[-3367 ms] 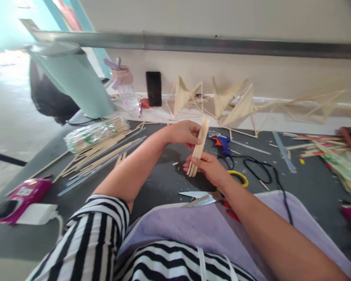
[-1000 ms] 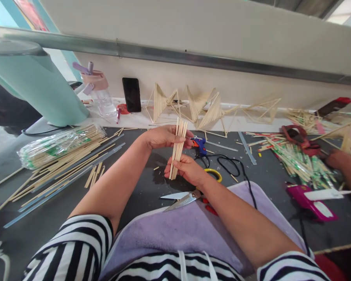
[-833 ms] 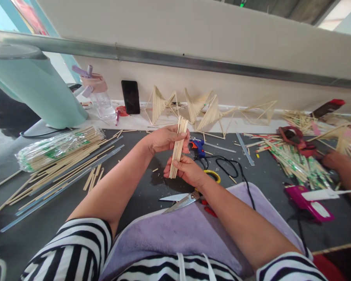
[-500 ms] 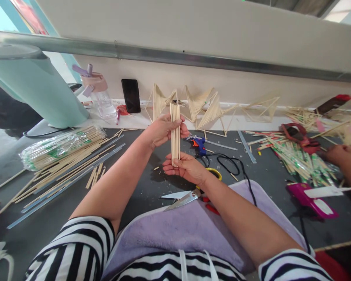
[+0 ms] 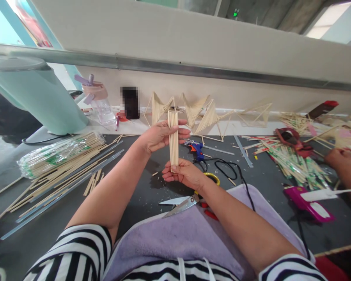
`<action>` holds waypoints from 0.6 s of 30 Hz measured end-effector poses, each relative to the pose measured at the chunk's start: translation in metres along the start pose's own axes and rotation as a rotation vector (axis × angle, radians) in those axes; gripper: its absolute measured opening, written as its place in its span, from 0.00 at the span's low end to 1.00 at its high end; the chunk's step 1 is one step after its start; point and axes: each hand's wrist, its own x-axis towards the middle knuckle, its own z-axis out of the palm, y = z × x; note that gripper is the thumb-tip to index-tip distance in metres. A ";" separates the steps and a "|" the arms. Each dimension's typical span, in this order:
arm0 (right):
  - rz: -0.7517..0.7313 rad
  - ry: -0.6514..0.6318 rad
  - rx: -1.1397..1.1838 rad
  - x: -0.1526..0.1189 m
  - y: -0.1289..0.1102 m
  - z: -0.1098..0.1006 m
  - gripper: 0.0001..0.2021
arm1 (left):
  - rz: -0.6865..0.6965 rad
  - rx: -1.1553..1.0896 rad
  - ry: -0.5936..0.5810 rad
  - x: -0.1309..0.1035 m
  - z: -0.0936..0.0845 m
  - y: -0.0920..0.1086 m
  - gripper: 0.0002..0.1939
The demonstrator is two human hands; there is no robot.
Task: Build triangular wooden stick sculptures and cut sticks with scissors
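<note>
Wooden sticks [image 5: 173, 141] between both hands [image 5: 183, 173]

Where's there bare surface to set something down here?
Dark tabletop shows between the black cord and magenta case; a crumb-specked patch lies between the left forearm and scissors. Crowded: loose sticks at left, stick frames behind, wrapped sticks at right.

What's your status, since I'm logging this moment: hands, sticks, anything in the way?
Left hand and right hand both gripping stick bundle, upright. Open scissors close below right hand.
</note>
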 end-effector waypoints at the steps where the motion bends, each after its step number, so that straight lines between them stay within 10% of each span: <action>1: -0.002 -0.003 0.003 0.000 0.000 0.000 0.13 | -0.002 0.001 -0.002 -0.001 0.000 0.002 0.18; 18: -0.003 -0.030 0.011 0.001 0.001 -0.002 0.15 | -0.039 0.043 -0.046 -0.004 -0.007 0.011 0.27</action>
